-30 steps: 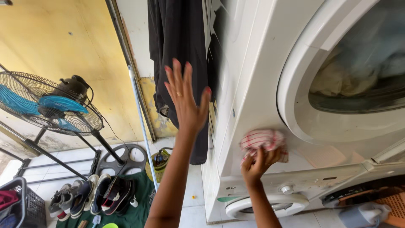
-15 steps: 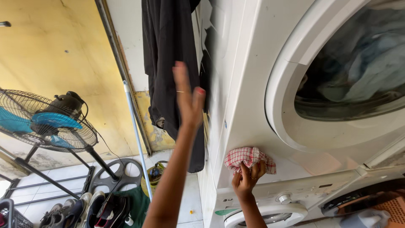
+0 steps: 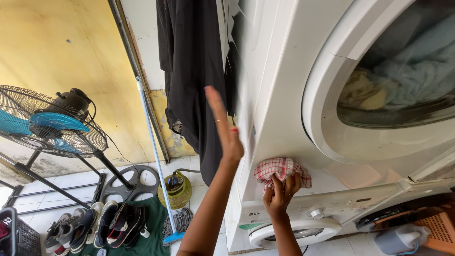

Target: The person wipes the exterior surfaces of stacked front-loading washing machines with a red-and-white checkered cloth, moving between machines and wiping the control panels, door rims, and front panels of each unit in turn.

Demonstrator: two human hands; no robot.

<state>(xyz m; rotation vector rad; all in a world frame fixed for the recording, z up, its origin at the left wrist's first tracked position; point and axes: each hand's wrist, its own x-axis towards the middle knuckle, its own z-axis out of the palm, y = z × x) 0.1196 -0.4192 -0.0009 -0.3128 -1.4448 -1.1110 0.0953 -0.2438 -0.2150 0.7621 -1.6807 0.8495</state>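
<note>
The right hand (image 3: 280, 193) presses a red-and-white checked cloth (image 3: 282, 169) against the white front panel of the upper washing machine (image 3: 284, 95), just below the round door rim (image 3: 327, 118). Directly beneath this hand runs the seam where the upper machine meets the lower machine (image 3: 294, 227), with a small knob (image 3: 316, 213) just beside the wrist and a second round door (image 3: 296, 233) under it. Bare panel stretches away from the cloth along the door rim; toward the left hand the panel ends at the machine's front corner edge.

The right hand's fingers (image 3: 277, 182) curl closed around the bunched cloth, gripping it from below. The left hand (image 3: 225, 128) is flat and wide open, fingers straight and together, holding nothing; its palm lies at or very near the machine's corner edge, though contact cannot be told for certain.

Just beyond the left hand, dark clothing (image 3: 189, 71) hangs close alongside the machine's side. Farther out on that side a mop handle (image 3: 154, 151) leans against the yellow wall (image 3: 57, 47), with a small green gas bottle (image 3: 175, 189) at its foot, shoes (image 3: 95, 227) on a green mat, and a standing fan (image 3: 47, 123) well apart. Inside the upper door, damp laundry (image 3: 407, 71) shows through the glass. Low beyond the right hand lies a brown woven basket (image 3: 433, 227).
</note>
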